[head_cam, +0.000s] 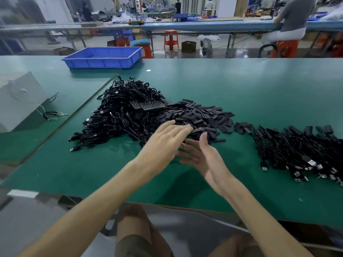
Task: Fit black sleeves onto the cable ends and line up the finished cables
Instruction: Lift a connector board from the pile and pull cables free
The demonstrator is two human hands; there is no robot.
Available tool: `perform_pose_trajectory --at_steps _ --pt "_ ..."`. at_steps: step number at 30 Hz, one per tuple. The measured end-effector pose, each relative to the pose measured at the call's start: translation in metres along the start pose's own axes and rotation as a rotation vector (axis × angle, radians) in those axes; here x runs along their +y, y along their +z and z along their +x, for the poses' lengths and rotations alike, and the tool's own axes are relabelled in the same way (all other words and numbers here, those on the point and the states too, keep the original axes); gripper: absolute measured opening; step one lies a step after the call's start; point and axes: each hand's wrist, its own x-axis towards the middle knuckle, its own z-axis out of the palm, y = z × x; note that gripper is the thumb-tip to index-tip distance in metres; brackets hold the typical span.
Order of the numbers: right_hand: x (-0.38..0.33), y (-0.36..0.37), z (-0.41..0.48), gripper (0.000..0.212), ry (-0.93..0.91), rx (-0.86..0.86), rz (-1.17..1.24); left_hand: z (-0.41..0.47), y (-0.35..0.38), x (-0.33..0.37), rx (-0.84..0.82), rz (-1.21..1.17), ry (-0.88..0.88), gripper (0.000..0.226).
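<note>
Sleeves [200, 113] in one heap, two cable piles [122, 115], left hand [167, 138] and right hand [202, 158], grip apart, seemingly empty

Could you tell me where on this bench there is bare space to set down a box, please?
The widest bare green mat lies beyond the sleeve pile, right of the blue tray. Another lies along the near edge, left of the left forearm. Crowded: the middle, from the cable heap across to the finished cables.
</note>
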Motion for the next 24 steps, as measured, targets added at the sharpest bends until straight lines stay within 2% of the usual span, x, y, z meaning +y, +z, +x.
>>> perform_pose_trajectory --at_steps 1,3,5,8,11,13,17,21,24 --pt "-0.004 0.009 0.002 0.083 0.068 -0.084 0.191 -0.004 0.005 0.005 -0.016 -0.030 0.011 0.077" --pt "-0.009 0.021 0.005 0.073 0.133 -0.144 0.327 -0.012 0.014 0.012 -0.028 -0.083 0.004 0.072" --pt "-0.009 0.025 0.006 0.056 0.154 -0.109 0.354 -0.020 0.018 0.012 -0.021 -0.130 -0.001 0.061" --pt "-0.007 0.025 0.008 0.045 0.192 -0.003 0.377 -0.030 0.006 0.007 -0.031 -0.363 -0.057 0.055" --pt "-0.009 0.025 0.013 0.025 0.206 0.103 0.401 -0.034 -0.006 -0.006 0.265 -0.497 -0.176 0.031" --pt "-0.013 0.026 0.013 0.026 0.205 0.105 0.433 -0.033 -0.006 -0.022 0.380 -0.461 -0.337 0.029" --pt "-0.026 0.027 0.011 0.036 0.153 0.007 0.520 -0.043 0.002 -0.059 0.375 -0.405 -0.766 0.049" --pt "-0.039 0.034 0.013 0.043 0.095 -0.089 0.612 -0.062 0.013 -0.074 0.189 -0.368 -0.788 0.041" --pt "-0.039 0.043 0.012 0.040 0.095 -0.107 0.595 -0.064 0.021 -0.072 0.181 -0.416 -0.803 0.036"
